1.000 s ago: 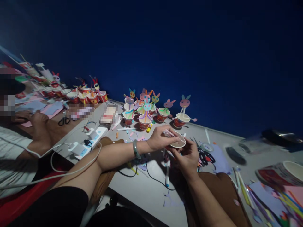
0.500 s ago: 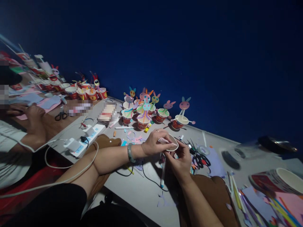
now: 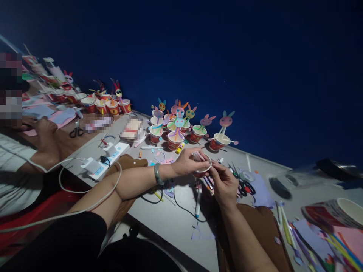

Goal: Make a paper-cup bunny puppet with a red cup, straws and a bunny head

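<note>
My left hand is closed round a small paper cup with a white rim and a red outside, tilted above the table. Thin pale pink-and-white stems stick up by its fingers. My right hand is at the right side of the cup, its thumb and fingertips pinched together by the rim. What lies between those fingertips is too small to make out. Below the hands a white marker with a blue end lies on the table. Black-handled scissors lie just beyond my right hand.
Several red cups with paper rabbit figures, one pink-faced, stand along the wall. A power strip with a white cable is at left, near another person's hand. Coloured stems and a large paper tub are at right.
My right hand has moved from holding the cup's underside and rim to pinching at its right side. The cup is now turned, with its red outside showing.
</note>
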Motion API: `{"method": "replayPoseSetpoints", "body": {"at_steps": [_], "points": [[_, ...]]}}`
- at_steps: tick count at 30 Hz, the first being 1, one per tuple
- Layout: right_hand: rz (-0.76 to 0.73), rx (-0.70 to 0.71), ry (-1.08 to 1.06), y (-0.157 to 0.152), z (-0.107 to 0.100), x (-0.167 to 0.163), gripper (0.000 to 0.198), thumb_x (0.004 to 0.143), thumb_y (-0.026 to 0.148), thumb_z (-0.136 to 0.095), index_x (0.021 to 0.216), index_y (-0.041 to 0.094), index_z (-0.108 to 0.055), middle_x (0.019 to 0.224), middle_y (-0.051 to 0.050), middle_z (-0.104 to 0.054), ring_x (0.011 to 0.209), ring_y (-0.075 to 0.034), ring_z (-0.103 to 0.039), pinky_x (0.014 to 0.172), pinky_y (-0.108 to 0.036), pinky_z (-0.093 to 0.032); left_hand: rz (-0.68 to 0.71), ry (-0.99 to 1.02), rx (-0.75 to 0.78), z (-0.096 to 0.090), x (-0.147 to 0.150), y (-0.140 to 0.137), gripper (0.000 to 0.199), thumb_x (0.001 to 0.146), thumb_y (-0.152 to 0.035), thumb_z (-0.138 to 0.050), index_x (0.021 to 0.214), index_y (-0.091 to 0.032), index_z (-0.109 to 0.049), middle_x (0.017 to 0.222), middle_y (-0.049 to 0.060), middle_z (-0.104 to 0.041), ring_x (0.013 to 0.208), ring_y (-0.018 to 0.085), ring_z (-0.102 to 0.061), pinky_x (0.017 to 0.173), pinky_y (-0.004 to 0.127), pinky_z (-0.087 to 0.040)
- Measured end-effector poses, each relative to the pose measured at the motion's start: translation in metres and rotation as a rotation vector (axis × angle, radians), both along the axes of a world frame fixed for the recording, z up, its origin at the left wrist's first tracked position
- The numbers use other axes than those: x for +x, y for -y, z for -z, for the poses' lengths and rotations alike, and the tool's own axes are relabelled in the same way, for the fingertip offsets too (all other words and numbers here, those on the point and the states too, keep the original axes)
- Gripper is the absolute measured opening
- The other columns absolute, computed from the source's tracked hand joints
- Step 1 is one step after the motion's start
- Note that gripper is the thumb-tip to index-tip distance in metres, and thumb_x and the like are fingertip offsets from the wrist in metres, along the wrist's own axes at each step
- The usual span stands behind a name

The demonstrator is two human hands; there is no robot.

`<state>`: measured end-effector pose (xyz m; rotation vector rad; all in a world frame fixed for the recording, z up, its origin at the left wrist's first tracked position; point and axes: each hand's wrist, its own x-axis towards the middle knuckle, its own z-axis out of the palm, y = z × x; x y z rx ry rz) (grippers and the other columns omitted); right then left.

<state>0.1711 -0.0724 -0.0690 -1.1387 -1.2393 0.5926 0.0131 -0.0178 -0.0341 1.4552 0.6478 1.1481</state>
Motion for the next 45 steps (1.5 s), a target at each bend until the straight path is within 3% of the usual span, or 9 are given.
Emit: {"method": "replayPoseSetpoints", "body": {"at_steps": [3, 8, 17, 22, 26, 31, 37, 45], "points": [[-0.018, -0.022, 0.053, -0.002, 0.003, 0.000, 0.027, 0.082, 0.044, -0.074, 0.090, 0.019, -0.073, 0.100, -0.011, -0.078, 0.093, -0.024, -0.075, 0.081, -0.040, -0.063, -0.003, -0.113, 0.005, 0.000, -0.003, -0.009, 0.019, 0.069, -0.022, -0.079, 0.079, -0.010, -0.068, 0.076, 0.004, -0.071, 0.071, 0.011, -0.064, 0.071, 0.024, -0.050], [-0.124, -0.118, 0.140, -0.003, 0.003, 0.002, 0.026, 0.085, 0.046, -0.071, 0.090, 0.020, -0.071, 0.091, -0.008, -0.077, 0.074, -0.020, -0.073, 0.068, -0.036, -0.062, 0.165, -0.429, 0.039, -0.004, -0.013, -0.030, 0.018, 0.069, -0.021, -0.078, 0.082, -0.011, -0.070, 0.073, 0.001, -0.069, 0.070, 0.012, -0.063, 0.066, 0.022, -0.047], [-0.195, -0.132, 0.353, -0.002, 0.008, 0.006, 0.024, 0.091, 0.044, -0.065, 0.092, 0.020, -0.068, 0.091, -0.009, -0.076, 0.079, -0.020, -0.072, 0.074, -0.033, -0.059, 0.344, -0.720, 0.402, -0.025, -0.033, -0.045, 0.021, 0.072, -0.015, -0.075, 0.092, -0.014, -0.072, 0.094, 0.005, -0.073, 0.092, 0.016, -0.065, 0.081, 0.025, -0.046], [-0.223, -0.128, 0.424, -0.001, 0.008, 0.006, 0.020, 0.092, 0.039, -0.062, 0.092, 0.020, -0.067, 0.088, -0.008, -0.075, 0.075, -0.018, -0.071, 0.071, -0.031, -0.059, 0.438, -0.724, 0.317, -0.032, -0.043, -0.054, 0.017, 0.070, -0.013, -0.073, 0.086, -0.012, -0.068, 0.080, 0.001, -0.068, 0.074, 0.012, -0.060, 0.066, 0.022, -0.042], [-0.240, -0.129, 0.428, -0.001, 0.007, 0.004, 0.017, 0.092, 0.036, -0.062, 0.091, 0.020, -0.067, 0.086, -0.007, -0.075, 0.073, -0.018, -0.071, 0.068, -0.029, -0.058, 0.510, -0.690, 0.235, -0.038, -0.048, -0.058, 0.018, 0.074, -0.025, -0.076, 0.078, -0.012, -0.064, 0.067, -0.002, -0.059, 0.064, 0.009, -0.053, 0.061, 0.022, -0.038], [-0.249, -0.129, 0.438, 0.000, 0.008, 0.004, 0.014, 0.092, 0.034, -0.062, 0.092, 0.020, -0.066, 0.087, -0.006, -0.075, 0.072, -0.017, -0.071, 0.068, -0.029, -0.058, 0.502, -0.738, 0.330, -0.044, -0.051, -0.056, 0.012, 0.080, -0.023, -0.071, 0.078, -0.013, -0.063, 0.071, -0.001, -0.060, 0.069, 0.011, -0.056, 0.065, 0.023, -0.039], [-0.247, -0.106, 0.466, 0.000, 0.011, 0.005, 0.012, 0.092, 0.032, -0.062, 0.095, 0.021, -0.066, 0.087, -0.006, -0.074, 0.073, -0.018, -0.071, 0.068, -0.029, -0.058, 0.438, -0.841, 0.521, -0.049, -0.051, -0.046, 0.007, 0.089, -0.019, -0.057, 0.091, -0.015, -0.063, 0.085, 0.004, -0.066, 0.079, 0.015, -0.058, 0.072, 0.026, -0.041], [-0.212, -0.083, 0.524, 0.002, 0.012, 0.005, 0.013, 0.093, 0.033, -0.062, 0.088, 0.022, -0.064, 0.092, -0.007, -0.073, 0.077, -0.019, -0.070, 0.071, -0.032, -0.056, 0.481, -0.906, 0.595, -0.045, -0.050, -0.043, 0.014, 0.091, -0.016, -0.044, 0.097, -0.017, -0.056, 0.091, 0.007, -0.065, 0.083, 0.017, -0.058, 0.076, 0.028, -0.042]]}}
